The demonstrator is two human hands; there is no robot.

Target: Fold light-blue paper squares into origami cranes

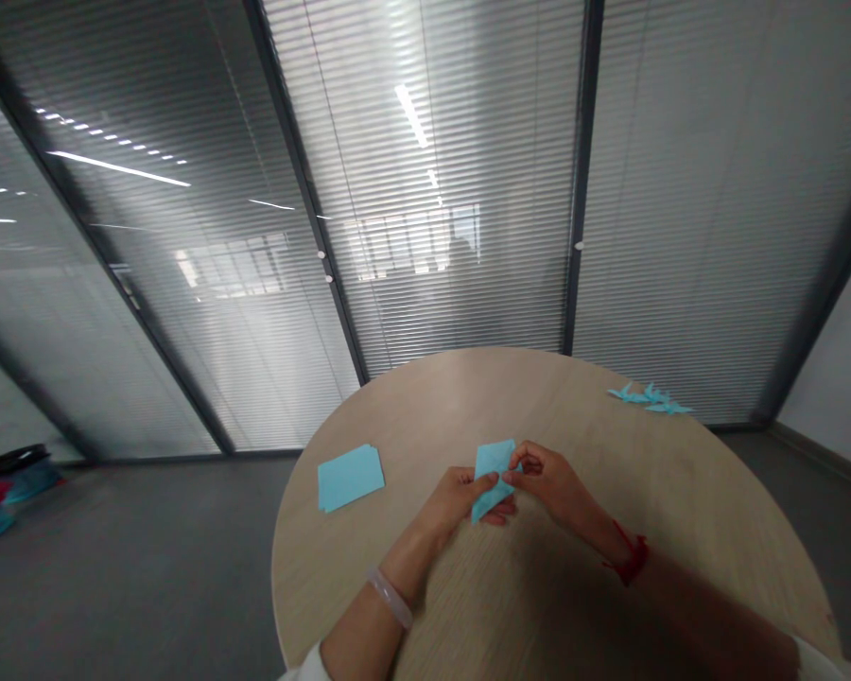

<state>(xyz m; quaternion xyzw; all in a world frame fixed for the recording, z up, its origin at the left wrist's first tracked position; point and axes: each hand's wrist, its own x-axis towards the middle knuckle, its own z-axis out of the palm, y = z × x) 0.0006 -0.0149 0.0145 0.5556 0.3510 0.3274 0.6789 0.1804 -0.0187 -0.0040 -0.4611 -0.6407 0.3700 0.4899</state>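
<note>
A partly folded piece of light blue paper (493, 458) is held between my two hands, above the middle of the round table. My left hand (469, 492) grips it from the left, thumb on top and fingers underneath. On the right edge, my right hand (545, 478) pinches the paper between thumb and curled fingers. The exact fold under the fingertips is too small to make out. To the left lies a stack of blue paper sheets (351, 478). Several folded blue paper cranes (651, 397) sit close together near the table's far right edge.
The round wooden table (460, 397) has its curved far edge close to a glass partition with blinds (460, 312). Blue and red objects, perhaps bins (28, 480), stand on the grey floor at far left. A white wall (833, 350) is at right.
</note>
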